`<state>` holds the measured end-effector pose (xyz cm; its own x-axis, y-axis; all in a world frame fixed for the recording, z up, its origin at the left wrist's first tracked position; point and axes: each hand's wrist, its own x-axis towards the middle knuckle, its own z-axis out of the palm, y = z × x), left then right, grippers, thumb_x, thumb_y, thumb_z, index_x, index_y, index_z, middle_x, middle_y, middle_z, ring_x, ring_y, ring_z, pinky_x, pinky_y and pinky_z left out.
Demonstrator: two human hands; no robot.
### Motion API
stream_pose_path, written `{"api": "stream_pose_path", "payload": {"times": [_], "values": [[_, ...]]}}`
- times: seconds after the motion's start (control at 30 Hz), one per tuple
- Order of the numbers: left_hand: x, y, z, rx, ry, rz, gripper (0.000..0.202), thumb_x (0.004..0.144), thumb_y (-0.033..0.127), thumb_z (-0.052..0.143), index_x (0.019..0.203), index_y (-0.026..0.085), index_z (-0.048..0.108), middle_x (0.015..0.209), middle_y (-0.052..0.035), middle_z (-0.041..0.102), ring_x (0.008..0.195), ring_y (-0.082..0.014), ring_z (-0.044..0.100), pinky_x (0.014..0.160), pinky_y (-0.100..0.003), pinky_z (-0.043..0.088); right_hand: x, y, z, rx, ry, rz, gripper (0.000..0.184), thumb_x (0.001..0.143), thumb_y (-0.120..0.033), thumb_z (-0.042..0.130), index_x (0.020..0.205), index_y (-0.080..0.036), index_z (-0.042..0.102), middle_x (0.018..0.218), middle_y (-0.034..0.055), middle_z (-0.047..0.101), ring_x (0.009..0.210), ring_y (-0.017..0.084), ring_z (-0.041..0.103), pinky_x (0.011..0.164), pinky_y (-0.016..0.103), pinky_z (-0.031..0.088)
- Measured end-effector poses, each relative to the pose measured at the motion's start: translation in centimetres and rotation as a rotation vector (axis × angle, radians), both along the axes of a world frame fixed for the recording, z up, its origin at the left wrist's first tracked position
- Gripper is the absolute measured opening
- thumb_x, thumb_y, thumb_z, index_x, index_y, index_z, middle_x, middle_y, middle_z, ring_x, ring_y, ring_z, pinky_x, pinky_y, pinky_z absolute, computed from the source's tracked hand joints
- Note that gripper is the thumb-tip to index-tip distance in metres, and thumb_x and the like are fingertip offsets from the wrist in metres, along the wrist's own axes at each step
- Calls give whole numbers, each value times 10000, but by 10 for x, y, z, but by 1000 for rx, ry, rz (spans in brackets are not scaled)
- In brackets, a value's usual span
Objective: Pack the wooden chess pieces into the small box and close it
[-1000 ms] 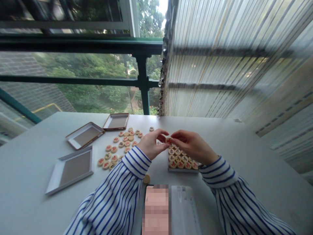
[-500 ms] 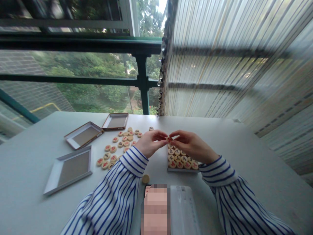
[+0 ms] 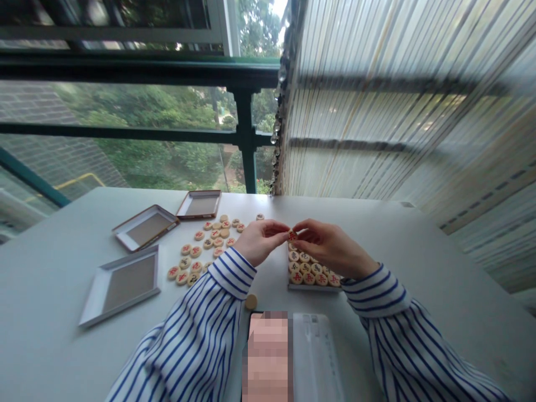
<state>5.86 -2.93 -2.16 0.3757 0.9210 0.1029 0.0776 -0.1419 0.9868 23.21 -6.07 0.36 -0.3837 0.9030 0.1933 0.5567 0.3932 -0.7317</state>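
Note:
Between the fingertips of both hands is a round wooden xiangqi piece (image 3: 292, 235) with a red character facing me. My left hand (image 3: 262, 241) pinches it from the left, and my right hand (image 3: 325, 245) from the right. Below them lies a shallow box (image 3: 314, 288) with rows of xiangqi pieces (image 3: 309, 278), black characters in the middle rows and red in the nearest row. My right hand covers the box's far right part. Several loose pieces (image 3: 196, 252) lie scattered left of my left hand, some face down.
Three shallow box parts (image 3: 121, 287) lie open at the table's left side. A blank-side-up piece (image 3: 250, 302) rests in front of the box. Nearer me are a pixelated phone-like object (image 3: 268, 357) and a white case (image 3: 316, 352). A window and string curtain (image 3: 355, 111) stand behind the table (image 3: 419, 251).
Both hands still hold the same piece, and its red face has turned slightly. The view has shifted a little; the other pieces look unmoved.

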Motion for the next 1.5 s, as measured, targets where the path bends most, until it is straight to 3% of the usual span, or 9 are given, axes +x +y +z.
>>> {"api": "stream_pose_path", "payload": {"times": [0.3,0.77,1.0,1.2,1.5], "values": [[2,2,-7,-6,45,23,257,688,260,627,892,107,589,769,-76,667,695,-144,617,605,-258,478,-1,0,-2,109,-137,2,216,810,-311,504,971,-193,585,784,28,659,689,124,606,641,265,475],[4,0,-11,-43,207,6,271,707,215,570,962,136,530,721,-46,660,659,-141,612,623,-260,462,2,2,-7,82,-346,17,255,801,-398,474,926,-216,603,782,18,677,703,144,618,621,244,449],[1,1,-14,77,422,61,291,726,267,530,993,149,530,725,-35,655,618,-134,594,556,-233,443,5,5,-10,67,-485,29,258,781,-415,470,871,-226,620,759,13,662,671,137,592,591,230,401],[2,-1,-15,165,703,58,296,721,238,515,1004,169,562,772,-34,665,697,-146,611,653,-249,460,5,8,-15,53,-653,75,277,787,-425,436,805,-230,632,699,15,642,597,126,547,524,228,329],[5,-7,-21,223,800,-4,326,722,263,505,1036,197,559,790,-15,677,733,-158,616,669,-255,458,6,9,-20,11,-739,96,277,778,-428,423,786,-241,628,729,17,651,616,138,550,511,230,298]]}}
